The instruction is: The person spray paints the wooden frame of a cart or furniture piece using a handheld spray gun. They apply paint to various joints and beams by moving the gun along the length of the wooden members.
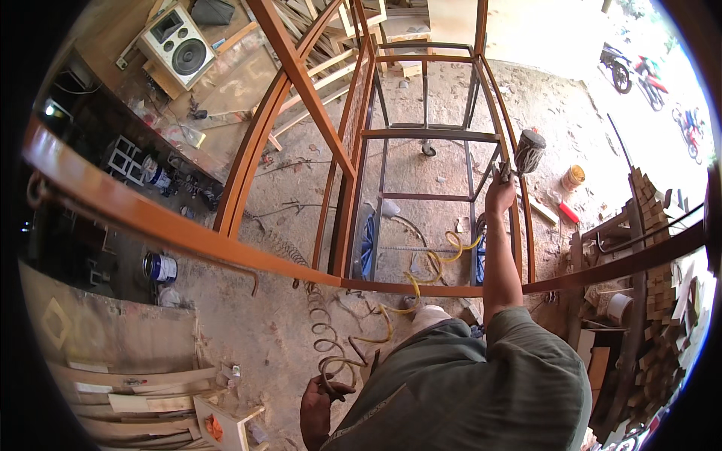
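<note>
Right grip: we see the right hand (pixel 500 197) wrapped around a spray gun (pixel 505 174), right of centre in the frame.
Left grip: we find the left hand (pixel 319 404) at lower centre, its fingers curled around a loop of the coiled hose (pixel 322 370).
Hose: thin, glossy, wound in springy loops, dull brown at lower centre and yellow farther up; we cannot tell where it joins the gun.
Framework: straight and bowed bars (pixel 304 79), smooth and orange-brown, cross the middle and left; inside them we note a dull grey frame (pixel 430 136).
Ground: rough, pale, sandy floor (pixel 289 169), strewn with scraps.
Room, upper left: white-fronted speaker (pixel 177 46) with round dark cones.
Room, upper right: motorbikes (pixel 621 69) in bright light.
Room, right edge: stacked wood blocks (pixel 653 289), squared and rough-ended.
Gun cup: cylindrical cup (pixel 531 152), dark with pale streaks; we cannot see inside.
Tub: yellow-orange tub (pixel 573 178) on the floor right of the gun; contents unclear to us.
Tin: blue-and-white tin (pixel 160 267) at left; we cannot make out its contents.
</note>
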`<state>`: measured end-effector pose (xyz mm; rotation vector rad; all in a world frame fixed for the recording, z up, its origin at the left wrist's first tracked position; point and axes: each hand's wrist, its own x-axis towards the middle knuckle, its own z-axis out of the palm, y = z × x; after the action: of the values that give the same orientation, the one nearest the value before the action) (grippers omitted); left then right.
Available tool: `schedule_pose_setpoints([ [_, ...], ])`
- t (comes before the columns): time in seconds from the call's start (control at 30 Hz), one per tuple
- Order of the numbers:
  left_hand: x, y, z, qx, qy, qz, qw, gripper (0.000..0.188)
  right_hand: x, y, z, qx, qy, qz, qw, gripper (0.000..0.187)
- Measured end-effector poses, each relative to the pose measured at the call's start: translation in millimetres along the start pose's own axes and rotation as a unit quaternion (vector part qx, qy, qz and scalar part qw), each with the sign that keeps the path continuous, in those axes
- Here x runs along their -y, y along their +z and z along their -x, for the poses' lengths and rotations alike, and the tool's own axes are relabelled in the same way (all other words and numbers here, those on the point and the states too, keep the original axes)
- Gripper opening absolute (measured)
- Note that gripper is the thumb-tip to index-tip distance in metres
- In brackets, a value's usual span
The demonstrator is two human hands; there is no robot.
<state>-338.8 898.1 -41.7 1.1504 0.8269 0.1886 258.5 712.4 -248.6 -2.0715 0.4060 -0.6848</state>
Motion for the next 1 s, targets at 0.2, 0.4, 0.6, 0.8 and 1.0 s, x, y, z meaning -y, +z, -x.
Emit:
schedule_pose_setpoints([
  [0.2, -14, -10, -44, 0.026, -0.036, -0.017, 0.999, 0.06, 5, 25, -10, 0.036, 0.023, -0.002, 0.999, 0.048],
  [0.4, -12, -35, -69, 0.053, -0.041, -0.016, 0.998, 0.061, 16, 42, 8, 0.077, 0.015, -0.015, 0.997, 0.046],
  [0.6, -11, -36, -71, 0.058, -0.051, -0.006, 0.997, 0.063, 48, 60, 56, 0.16, -0.003, -0.095, 0.983, 0.044],
  [0.8, -18, -25, -69, 0.044, -0.041, 0.022, 0.998, 0.063, 62, 94, 95, 0.231, -0.031, -0.1, 0.967, 0.038],
  [1.0, -24, -13, -59, 0.015, -0.031, 0.049, 0.998, 0.064, 83, 122, 132, 0.286, -0.043, -0.144, 0.946, 0.04],
])
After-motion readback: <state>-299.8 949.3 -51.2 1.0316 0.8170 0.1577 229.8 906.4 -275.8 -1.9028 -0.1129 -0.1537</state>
